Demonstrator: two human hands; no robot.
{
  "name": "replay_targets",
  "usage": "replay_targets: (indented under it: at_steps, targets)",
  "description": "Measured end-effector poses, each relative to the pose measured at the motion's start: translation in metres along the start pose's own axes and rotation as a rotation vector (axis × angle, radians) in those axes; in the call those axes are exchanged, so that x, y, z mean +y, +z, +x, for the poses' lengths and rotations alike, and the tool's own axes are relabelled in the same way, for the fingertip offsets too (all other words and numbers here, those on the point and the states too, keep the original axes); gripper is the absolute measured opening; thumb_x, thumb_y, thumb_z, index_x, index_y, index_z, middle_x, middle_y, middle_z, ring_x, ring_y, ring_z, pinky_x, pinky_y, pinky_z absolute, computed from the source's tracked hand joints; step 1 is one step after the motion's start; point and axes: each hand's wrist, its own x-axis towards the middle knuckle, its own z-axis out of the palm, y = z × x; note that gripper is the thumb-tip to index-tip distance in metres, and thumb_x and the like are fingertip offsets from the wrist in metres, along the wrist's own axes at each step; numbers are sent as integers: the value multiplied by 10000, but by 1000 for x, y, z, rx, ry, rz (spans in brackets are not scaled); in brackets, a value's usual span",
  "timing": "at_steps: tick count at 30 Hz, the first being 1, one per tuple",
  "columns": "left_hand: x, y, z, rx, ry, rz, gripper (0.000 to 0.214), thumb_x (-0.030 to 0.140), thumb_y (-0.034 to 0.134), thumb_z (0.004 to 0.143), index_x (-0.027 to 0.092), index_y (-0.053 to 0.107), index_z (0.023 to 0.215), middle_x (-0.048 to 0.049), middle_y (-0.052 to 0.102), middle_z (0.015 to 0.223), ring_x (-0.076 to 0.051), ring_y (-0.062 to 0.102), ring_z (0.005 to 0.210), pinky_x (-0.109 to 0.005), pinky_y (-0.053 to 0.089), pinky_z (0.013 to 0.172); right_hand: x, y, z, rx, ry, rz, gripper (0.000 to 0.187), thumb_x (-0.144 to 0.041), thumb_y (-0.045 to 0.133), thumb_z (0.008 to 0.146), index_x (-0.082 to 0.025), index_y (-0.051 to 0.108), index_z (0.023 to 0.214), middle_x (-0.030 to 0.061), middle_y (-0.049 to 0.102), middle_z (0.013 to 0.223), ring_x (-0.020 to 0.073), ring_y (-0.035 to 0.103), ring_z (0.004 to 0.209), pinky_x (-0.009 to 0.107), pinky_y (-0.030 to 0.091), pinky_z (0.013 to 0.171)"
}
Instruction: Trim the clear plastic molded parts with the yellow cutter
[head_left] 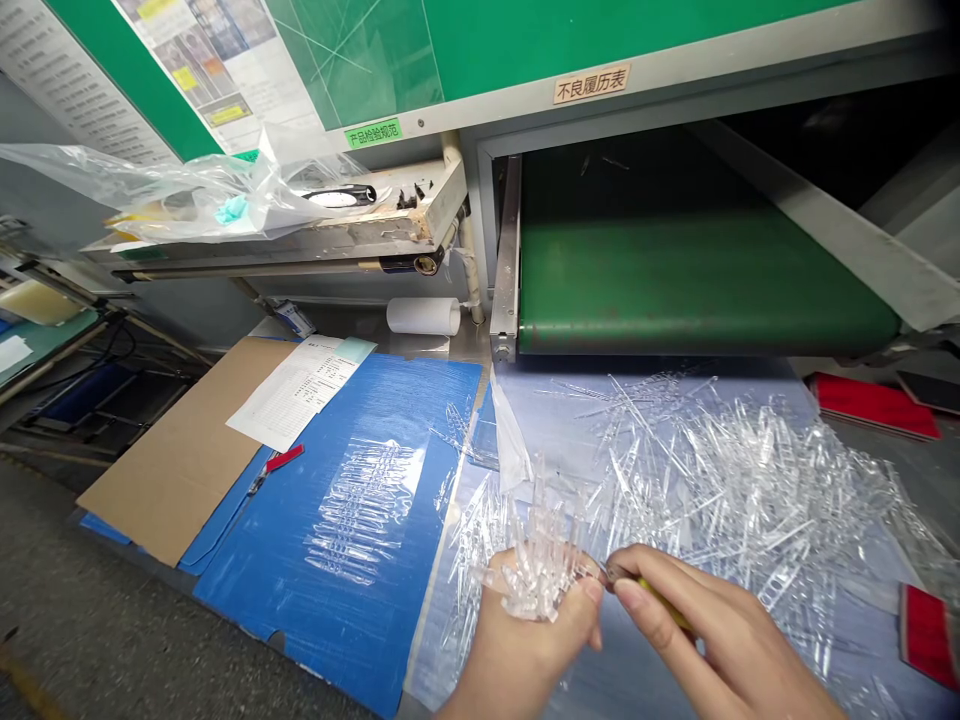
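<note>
A cluster of clear moulded plastic parts (536,570) sits in the cupped left hand (525,645), palm up and fingers curled around it, beside a heap of similar parts (739,500). The right hand (720,630) pinches a yellow-handled craft knife (664,603), its tip at the cluster's edge. Trimming appears in hand, which calls for a steady hold. A blue corrugated board (322,530) lies left.
</note>
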Motion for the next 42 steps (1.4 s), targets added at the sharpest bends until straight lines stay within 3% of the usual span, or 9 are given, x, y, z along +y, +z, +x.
replay_targets:
  at_steps: [6, 10, 15, 18, 22, 26, 30, 37, 42]
  targets:
    - [4, -1, -2, -37, -41, -50, 217, 372, 565, 769, 159, 568, 728, 37, 481, 483, -95, 388, 431, -239, 316, 470, 1, 5, 0, 111, -45, -21, 192, -269, 399, 930, -246, 553, 817, -16, 625, 705, 124, 608, 588, 212, 460, 526]
    - [8, 3, -6, 59, -77, -53, 199, 363, 604, 737, 168, 571, 714, 48, 475, 464, -91, 377, 418, -246, 335, 481, 2, 7, 3, 243, -50, -4, 178, -295, 442, 903, -240, 576, 800, 0, 629, 691, 142, 596, 577, 241, 461, 537]
    - [1, 5, -12, 7, -210, 0, 293, 365, 699, 645, 189, 522, 491, 36, 444, 423, -97, 395, 405, -252, 349, 458, 23, -14, 5, 635, 428, 44, 250, -442, 445, 887, -249, 571, 789, 31, 633, 715, 164, 586, 580, 230, 390, 406]
    - [-3, 4, -10, 37, -227, -35, 252, 411, 647, 678, 174, 570, 641, 35, 476, 431, -83, 360, 376, -233, 312, 422, 27, -15, 2, 499, 389, 94, 269, -502, 510, 824, -253, 611, 825, 40, 656, 792, 180, 612, 646, 215, 376, 377]
    - [-6, 5, -4, -16, -237, -66, 253, 400, 625, 677, 163, 539, 662, 36, 473, 417, -70, 356, 353, -205, 258, 391, 11, 2, 1, 230, 272, 202, 218, -423, 564, 786, -246, 587, 661, -35, 568, 566, 119, 528, 490, 199, 397, 439]
    - [-8, 7, -1, -67, -253, -68, 257, 400, 610, 692, 149, 555, 696, 45, 469, 417, -57, 334, 338, -196, 246, 384, 4, 8, 5, 268, 320, 186, 305, -422, 485, 838, -233, 551, 608, -40, 526, 550, 115, 489, 502, 206, 384, 490]
    - [-14, 8, 0, -95, -242, -71, 309, 453, 632, 705, 156, 544, 708, 38, 499, 436, -60, 355, 353, -198, 271, 400, 12, 8, 3, 105, 272, 291, 309, -432, 468, 856, -225, 558, 644, -36, 545, 545, 121, 510, 512, 206, 393, 501]
    - [-26, 16, 6, -174, -221, -106, 432, 582, 627, 690, 155, 561, 701, 31, 515, 448, -60, 353, 365, -204, 268, 409, 3, 9, -2, 155, 342, 376, 358, -441, 432, 879, -214, 484, 607, -47, 498, 517, 112, 483, 504, 215, 371, 517]
    - [-37, 12, 18, -75, -227, -149, 490, 583, 696, 612, 130, 577, 757, -3, 600, 578, -44, 365, 370, -208, 265, 429, 56, -11, -40, 181, 458, 101, 343, -487, 438, 859, -239, 532, 641, -23, 555, 566, 145, 537, 500, 237, 450, 490]
